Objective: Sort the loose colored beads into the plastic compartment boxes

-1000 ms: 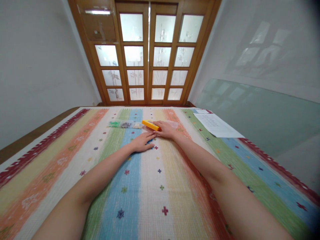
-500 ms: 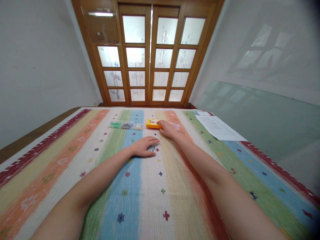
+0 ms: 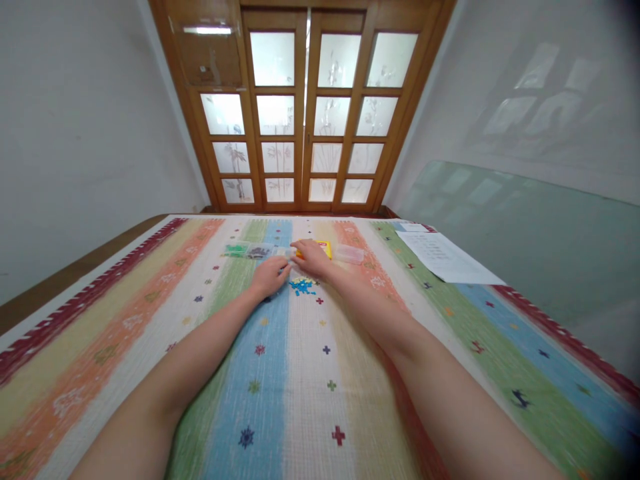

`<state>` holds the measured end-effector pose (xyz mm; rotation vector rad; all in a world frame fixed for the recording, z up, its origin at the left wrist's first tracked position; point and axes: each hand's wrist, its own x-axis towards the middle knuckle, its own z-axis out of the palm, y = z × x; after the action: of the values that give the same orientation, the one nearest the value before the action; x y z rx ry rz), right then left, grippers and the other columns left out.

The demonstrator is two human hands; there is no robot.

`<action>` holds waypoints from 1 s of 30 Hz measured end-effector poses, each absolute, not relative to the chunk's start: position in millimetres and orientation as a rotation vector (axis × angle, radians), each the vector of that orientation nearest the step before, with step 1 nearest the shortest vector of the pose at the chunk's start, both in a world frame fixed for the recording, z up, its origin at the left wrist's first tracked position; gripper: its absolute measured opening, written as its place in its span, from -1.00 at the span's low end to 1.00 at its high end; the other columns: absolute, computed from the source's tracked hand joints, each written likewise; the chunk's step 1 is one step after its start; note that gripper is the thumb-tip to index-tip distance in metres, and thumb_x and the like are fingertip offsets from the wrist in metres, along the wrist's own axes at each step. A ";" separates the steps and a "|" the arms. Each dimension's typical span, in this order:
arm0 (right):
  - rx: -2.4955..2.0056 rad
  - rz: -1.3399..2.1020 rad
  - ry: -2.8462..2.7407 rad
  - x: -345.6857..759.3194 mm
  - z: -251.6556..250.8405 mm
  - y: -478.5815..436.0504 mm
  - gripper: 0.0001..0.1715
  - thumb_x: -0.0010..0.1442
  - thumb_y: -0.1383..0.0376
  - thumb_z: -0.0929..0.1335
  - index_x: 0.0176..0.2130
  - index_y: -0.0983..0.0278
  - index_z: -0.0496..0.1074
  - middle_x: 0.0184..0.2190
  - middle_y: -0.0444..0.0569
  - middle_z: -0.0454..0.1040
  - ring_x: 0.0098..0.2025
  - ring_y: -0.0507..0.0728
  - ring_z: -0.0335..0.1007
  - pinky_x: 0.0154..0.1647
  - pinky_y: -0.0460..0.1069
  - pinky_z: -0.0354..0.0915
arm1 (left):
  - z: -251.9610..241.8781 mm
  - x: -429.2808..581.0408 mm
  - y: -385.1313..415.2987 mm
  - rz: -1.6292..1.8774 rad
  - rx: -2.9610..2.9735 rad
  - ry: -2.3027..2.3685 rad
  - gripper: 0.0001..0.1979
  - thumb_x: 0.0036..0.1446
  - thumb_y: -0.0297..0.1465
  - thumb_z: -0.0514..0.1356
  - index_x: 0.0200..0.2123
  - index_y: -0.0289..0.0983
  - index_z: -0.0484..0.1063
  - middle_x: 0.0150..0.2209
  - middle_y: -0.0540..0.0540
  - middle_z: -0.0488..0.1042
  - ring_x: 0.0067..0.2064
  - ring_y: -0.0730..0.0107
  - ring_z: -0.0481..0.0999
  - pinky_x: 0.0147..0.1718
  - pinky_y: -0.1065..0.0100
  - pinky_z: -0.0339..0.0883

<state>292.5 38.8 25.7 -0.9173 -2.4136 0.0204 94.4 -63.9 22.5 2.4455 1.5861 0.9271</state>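
Observation:
My right hand (image 3: 311, 259) lies over the left end of a flat yellow box (image 3: 325, 248) at the far middle of the striped cloth, its fingers curled on it. My left hand (image 3: 269, 275) is just to its left, fingertips close to a small clear bag of pale pieces (image 3: 281, 252). Its fingers are bent, and I cannot tell whether they hold anything. A small heap of blue pieces (image 3: 301, 287) lies uncovered on the cloth in front of both hands.
Clear bags of green and dark pieces (image 3: 247, 251) lie left of the hands, and another clear bag (image 3: 349, 253) lies right of the box. A printed sheet (image 3: 445, 257) sits at the far right. A wooden glazed door (image 3: 300, 107) stands behind the striped cloth (image 3: 320, 400).
My left hand has lifted off the blue pieces and moved forward and left towards the bags, which uncovers the heap. My right hand has shifted left over the yellow box, now lying flat.

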 end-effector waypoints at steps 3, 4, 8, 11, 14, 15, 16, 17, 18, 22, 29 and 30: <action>-0.916 -0.054 -2.497 267.9 21.0 36.5 -0.47 0.34 0.09 0.44 0.22 0.22 0.45 0.15 0.15 0.49 0.26 0.30 0.30 0.39 0.26 0.07 | 17.0 76.5 -54.4 0.946 2.322 1.704 -0.65 0.39 -0.24 0.06 -0.38 -0.18 0.53 -0.36 -0.11 0.55 -0.22 0.17 0.51 -0.12 0.21 0.34; -0.923 -0.086 -2.514 262.5 20.2 35.8 -0.47 0.33 0.09 0.45 0.21 0.22 0.45 0.13 0.15 0.50 0.26 0.31 0.30 0.41 0.29 0.02 | 15.4 73.0 -52.1 0.934 2.297 1.701 -0.65 0.38 -0.25 0.06 -0.41 -0.18 0.52 -0.38 -0.09 0.53 -0.25 0.20 0.50 -0.15 0.23 0.32; -0.945 -0.150 -2.523 260.2 22.1 30.6 -0.64 0.35 0.17 0.43 0.10 0.19 0.50 0.03 0.11 0.53 0.20 0.30 0.31 0.45 0.33 -0.08 | 12.7 70.0 -47.0 0.911 2.263 1.633 -0.67 0.35 -0.26 0.07 -0.40 -0.19 0.51 -0.38 -0.07 0.53 -0.28 0.22 0.47 -0.19 0.25 0.29; -0.904 -0.091 -2.499 277.3 27.7 21.5 -0.68 0.32 0.24 0.42 0.06 0.20 0.50 0.02 0.10 0.52 0.18 0.30 0.31 0.43 0.28 -0.01 | 12.7 71.9 -45.5 0.889 2.267 1.632 -0.72 0.33 -0.27 0.10 -0.38 -0.20 0.52 -0.37 -0.08 0.52 -0.26 0.21 0.46 -0.17 0.24 0.31; -0.871 0.010 -2.417 305.6 32.7 7.5 -0.64 0.27 0.28 0.43 0.07 0.21 0.47 0.06 0.11 0.50 0.17 0.30 0.32 0.31 0.21 0.17 | 13.6 73.0 -45.8 0.875 2.328 1.606 -0.75 0.30 -0.26 0.14 -0.33 -0.22 0.55 -0.32 -0.12 0.53 -0.19 0.18 0.47 -0.08 0.19 0.33; -0.857 0.048 -2.383 316.6 33.5 2.4 -0.63 0.27 0.31 0.41 0.08 0.20 0.46 0.07 0.10 0.49 0.16 0.29 0.33 0.28 0.19 0.20 | 14.3 73.3 -46.6 0.872 2.355 1.583 -0.76 0.29 -0.25 0.16 -0.30 -0.22 0.57 -0.28 -0.13 0.53 -0.15 0.16 0.48 -0.03 0.17 0.33; -0.845 0.088 -2.357 327.9 33.6 -2.7 -0.62 0.27 0.32 0.40 0.08 0.19 0.44 0.09 0.08 0.48 0.17 0.28 0.33 0.26 0.17 0.23 | 15.3 73.8 -47.9 0.863 2.382 1.547 -0.76 0.28 -0.23 0.18 -0.26 -0.22 0.59 -0.24 -0.14 0.53 -0.11 0.14 0.48 0.01 0.14 0.33; -0.843 0.128 -2.330 339.2 32.9 -7.6 -0.62 0.27 0.33 0.39 0.09 0.18 0.43 0.11 0.07 0.47 0.18 0.26 0.34 0.24 0.15 0.25 | 16.6 74.7 -49.8 0.842 2.413 1.499 -0.76 0.27 -0.22 0.20 -0.22 -0.21 0.61 -0.19 -0.15 0.53 -0.07 0.12 0.48 0.05 0.12 0.32; -0.846 0.169 -2.316 350.1 31.5 -12.1 -0.61 0.27 0.33 0.39 0.09 0.18 0.41 0.12 0.06 0.47 0.18 0.25 0.35 0.22 0.14 0.28 | 18.1 76.2 -52.2 0.809 2.447 1.441 -0.76 0.26 -0.21 0.21 -0.17 -0.19 0.62 -0.14 -0.16 0.53 -0.02 0.10 0.48 0.09 0.11 0.31; -1.002 0.246 -2.271 382.0 19.8 -24.3 -0.62 0.25 0.31 0.40 0.07 0.20 0.41 0.07 0.06 0.48 0.07 0.23 0.43 0.09 0.10 0.34 | 22.5 88.5 -66.1 0.630 2.565 1.271 -0.59 0.26 -0.11 0.24 0.10 -0.12 0.57 0.10 -0.19 0.49 0.14 0.02 0.44 0.20 0.05 0.25; -1.087 0.209 -2.324 382.2 9.9 -29.1 -0.58 0.26 0.32 0.40 0.12 0.23 0.41 0.08 0.09 0.48 0.04 0.25 0.45 0.04 0.09 0.36 | 16.1 111.8 -81.7 0.501 2.615 1.273 -0.34 0.35 0.03 0.12 0.39 -0.12 0.29 0.41 -0.23 0.26 0.39 -0.07 0.23 0.37 -0.04 0.02; -1.069 0.199 -2.339 381.1 10.2 -29.4 -0.57 0.28 0.31 0.40 0.13 0.23 0.41 0.10 0.10 0.47 0.07 0.25 0.45 0.05 0.09 0.36 | 14.7 112.8 -81.3 0.484 2.613 1.279 -0.33 0.36 0.04 0.11 0.40 -0.13 0.27 0.43 -0.23 0.23 0.41 -0.07 0.21 0.39 -0.04 -0.01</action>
<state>381.1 -29.4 10.2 -1.0690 -2.3394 0.1986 112.8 -81.3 14.7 2.6130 1.2785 0.4840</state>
